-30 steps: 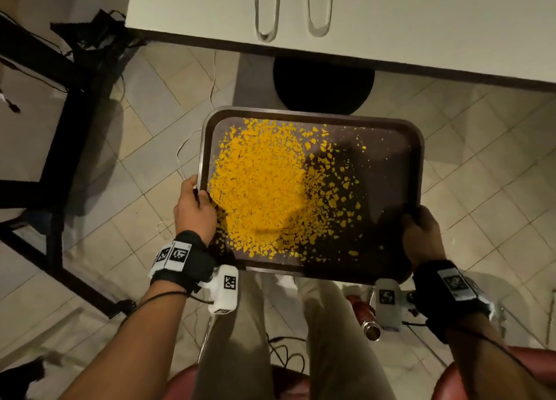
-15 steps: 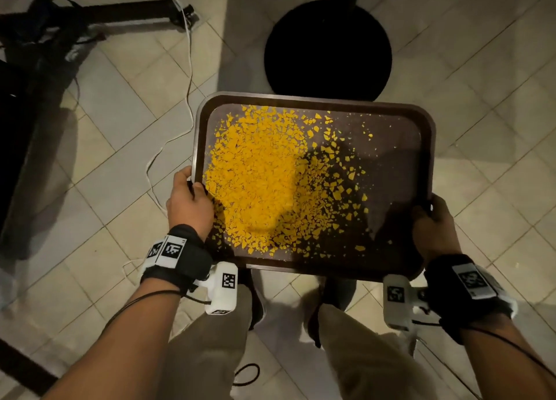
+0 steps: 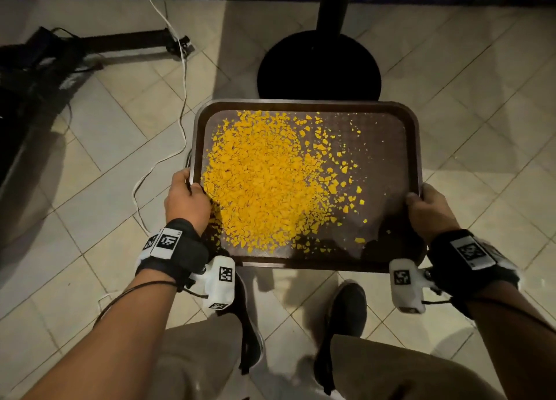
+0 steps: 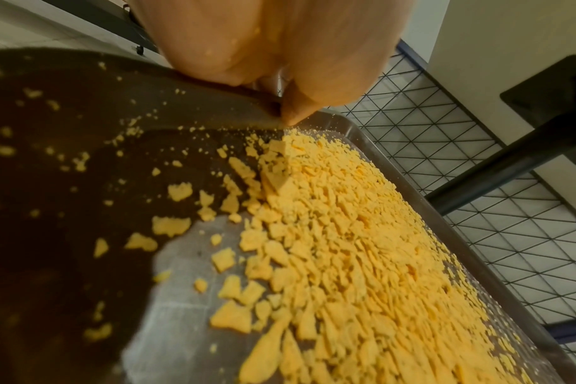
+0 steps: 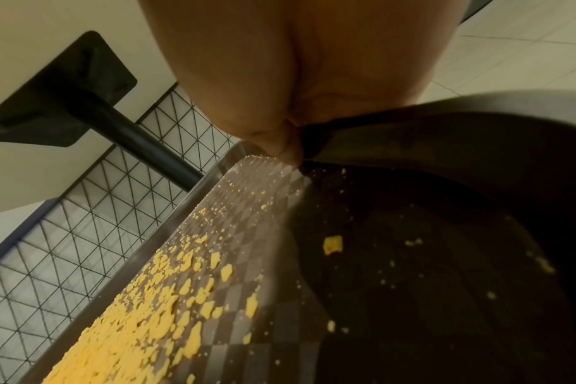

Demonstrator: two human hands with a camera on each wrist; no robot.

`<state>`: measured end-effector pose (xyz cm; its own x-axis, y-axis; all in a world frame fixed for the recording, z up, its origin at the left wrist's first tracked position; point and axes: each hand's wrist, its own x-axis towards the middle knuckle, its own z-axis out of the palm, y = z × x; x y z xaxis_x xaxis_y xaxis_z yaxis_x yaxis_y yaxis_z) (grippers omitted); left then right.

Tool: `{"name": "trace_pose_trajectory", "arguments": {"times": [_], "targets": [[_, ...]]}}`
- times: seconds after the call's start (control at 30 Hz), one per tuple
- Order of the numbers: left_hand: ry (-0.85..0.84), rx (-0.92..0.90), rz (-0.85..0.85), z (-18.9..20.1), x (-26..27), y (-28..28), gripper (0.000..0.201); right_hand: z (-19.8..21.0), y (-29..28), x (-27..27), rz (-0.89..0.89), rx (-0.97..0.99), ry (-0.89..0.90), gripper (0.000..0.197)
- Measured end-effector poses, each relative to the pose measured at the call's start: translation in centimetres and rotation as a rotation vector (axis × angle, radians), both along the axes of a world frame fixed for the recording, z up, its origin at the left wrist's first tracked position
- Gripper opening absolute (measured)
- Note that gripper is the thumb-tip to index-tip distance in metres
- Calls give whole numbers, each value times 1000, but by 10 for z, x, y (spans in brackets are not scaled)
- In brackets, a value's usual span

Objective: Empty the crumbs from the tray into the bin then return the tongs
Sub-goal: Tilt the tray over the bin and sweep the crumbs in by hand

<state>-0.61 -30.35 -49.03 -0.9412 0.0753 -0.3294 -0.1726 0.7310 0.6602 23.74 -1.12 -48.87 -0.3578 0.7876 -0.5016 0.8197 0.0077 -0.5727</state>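
Both hands, left (image 3: 186, 202) and right (image 3: 428, 210), grip the crumb-strewn tray (image 3: 391, 146).

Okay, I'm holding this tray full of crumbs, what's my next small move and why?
Probably keep the tray level and carry it on: both the left hand and right hand grip its edges, the crumbs are all aboard, and no bin is in view.
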Motion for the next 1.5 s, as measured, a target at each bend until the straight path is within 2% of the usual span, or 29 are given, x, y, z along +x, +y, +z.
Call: {"name": "trace_pose_trajectory", "arguments": {"times": [0.13, 0.37, 0.5, 0.7, 0.8, 0.93, 1.03, 1.13, 1.23, 1.5], "targets": [[20, 45, -12, 19, 9, -12, 33, 24, -13, 16, -13, 25, 55, 26], [38, 35, -69, 82, 30, -35, 39, 88, -40, 38, -63, 39, 172, 24], [18, 77, -82, 91, 32, -37, 41, 96, -51, 47, -161, -25, 239, 21], [21, 67, -128, 80, 23, -28, 41, 68, -57, 57, -333, -189, 278, 14], [8, 76, -143, 68, 12, -22, 38, 62, -59, 48, -386, -190, 330, 16], [6, 125, -174, 45, -6, -15, 33, 50, -45, 30, -409, -75, 316, 29], [33, 148, -79, 27, -15, -14, 34, 47, -35, 12, -415, 33, 292, 36], [96, 173, -39, 12, -8, -9, 36, 43, -26, -3, -381, 133, 246, 34], [151, 199, -149, 0, 12, 2, 44, 37, -20, -16, -373, 164, 262, 34], [266, 99, -723, -5, 100, 43, 51, 28, -23, -36, -358, 172, 237, 36]]}}
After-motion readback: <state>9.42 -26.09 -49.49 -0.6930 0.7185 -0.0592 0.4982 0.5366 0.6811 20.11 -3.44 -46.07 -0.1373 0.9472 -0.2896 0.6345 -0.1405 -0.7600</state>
